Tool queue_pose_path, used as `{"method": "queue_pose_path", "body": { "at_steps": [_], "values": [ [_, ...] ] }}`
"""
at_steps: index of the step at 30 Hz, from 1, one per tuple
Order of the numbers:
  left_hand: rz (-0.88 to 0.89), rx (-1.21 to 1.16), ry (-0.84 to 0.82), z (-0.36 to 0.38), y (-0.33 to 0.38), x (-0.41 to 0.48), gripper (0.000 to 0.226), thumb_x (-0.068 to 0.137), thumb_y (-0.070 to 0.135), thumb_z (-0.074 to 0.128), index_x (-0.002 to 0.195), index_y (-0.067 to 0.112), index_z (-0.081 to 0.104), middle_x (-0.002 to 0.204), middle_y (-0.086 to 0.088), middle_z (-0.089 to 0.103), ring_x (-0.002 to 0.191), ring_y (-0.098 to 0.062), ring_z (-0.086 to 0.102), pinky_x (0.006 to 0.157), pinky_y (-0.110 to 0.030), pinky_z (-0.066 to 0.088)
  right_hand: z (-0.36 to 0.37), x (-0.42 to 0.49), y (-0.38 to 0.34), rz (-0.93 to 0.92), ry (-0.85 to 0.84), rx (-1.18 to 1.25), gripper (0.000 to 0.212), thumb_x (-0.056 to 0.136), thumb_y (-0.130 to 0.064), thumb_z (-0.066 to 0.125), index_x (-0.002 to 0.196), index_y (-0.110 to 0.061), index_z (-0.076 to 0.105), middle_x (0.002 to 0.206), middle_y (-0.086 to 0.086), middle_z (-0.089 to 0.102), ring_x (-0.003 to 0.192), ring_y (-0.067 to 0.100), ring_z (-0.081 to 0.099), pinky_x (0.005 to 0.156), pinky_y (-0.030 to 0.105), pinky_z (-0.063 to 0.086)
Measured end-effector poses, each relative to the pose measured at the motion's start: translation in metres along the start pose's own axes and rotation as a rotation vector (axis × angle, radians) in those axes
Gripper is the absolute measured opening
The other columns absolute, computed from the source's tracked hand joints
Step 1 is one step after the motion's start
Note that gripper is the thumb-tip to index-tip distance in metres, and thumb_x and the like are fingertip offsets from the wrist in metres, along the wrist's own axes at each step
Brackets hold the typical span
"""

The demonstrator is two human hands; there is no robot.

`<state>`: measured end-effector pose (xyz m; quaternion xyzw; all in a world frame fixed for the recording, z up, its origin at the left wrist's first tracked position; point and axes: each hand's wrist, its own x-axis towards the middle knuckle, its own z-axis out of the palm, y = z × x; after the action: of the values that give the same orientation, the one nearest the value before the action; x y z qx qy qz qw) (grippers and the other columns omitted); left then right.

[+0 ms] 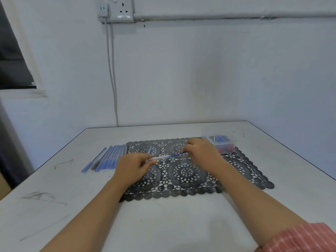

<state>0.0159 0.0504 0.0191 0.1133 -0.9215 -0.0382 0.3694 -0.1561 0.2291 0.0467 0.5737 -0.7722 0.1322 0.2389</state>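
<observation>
Two parts are held just above the mat (245, 171): the clear barrel (160, 158) is pinched by the left hand (132, 163), the thin blue refill (179, 154) by the right hand (201, 150). Both are judged light and slick, the refill bendy, so each is best gripped near the joint.

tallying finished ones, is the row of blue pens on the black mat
No, the row of pens lies on the table beside the mat's left edge.

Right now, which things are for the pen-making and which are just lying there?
In the job: left hand, right hand, pen barrel, ink refill, blue cap, parts box, finished pens.
Just there: lace mat, wall socket, cable.
</observation>
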Motion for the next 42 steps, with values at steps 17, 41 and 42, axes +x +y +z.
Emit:
{"method": "queue_pose_path", "body": {
  "at_steps": [17,41,42],
  "values": [
    [-0.043,-0.018,-0.032,0.002,-0.001,0.0,0.037,0.082,0.055,0.049,0.096,0.03,0.074,0.058,0.016,0.062,0.049,0.011,0.04,0.046,-0.012,0.025,-0.003,-0.01,0.038,0.261,-0.245,0.102,0.028,0.085,0.003,0.054,0.091,-0.02,0.069,0.08,-0.007,0.051,0.071,0.007,0.048,0.059,0.015,0.032],
    [-0.099,-0.052,-0.11,-0.001,0.002,0.001,0.026,0.086,0.047,0.058,0.101,0.031,0.072,0.057,0.016,0.059,0.05,0.008,0.044,0.047,-0.013,0.027,-0.003,-0.012,0.045,0.357,-0.393,0.127,0.031,0.082,0.0,0.05,0.092,-0.019,0.073,0.095,-0.003,0.069,0.08,0.011,0.061,0.075,0.026,0.053],
    [-0.099,-0.054,-0.112,-0.002,0.002,0.001,0.026,0.086,0.047,0.058,0.102,0.031,0.072,0.057,0.016,0.059,0.05,0.008,0.044,0.048,-0.013,0.027,-0.003,-0.011,0.044,0.355,-0.385,0.134,0.03,0.082,-0.001,0.051,0.093,-0.018,0.073,0.094,-0.003,0.069,0.08,0.011,0.061,0.075,0.026,0.053]
  ]
}}
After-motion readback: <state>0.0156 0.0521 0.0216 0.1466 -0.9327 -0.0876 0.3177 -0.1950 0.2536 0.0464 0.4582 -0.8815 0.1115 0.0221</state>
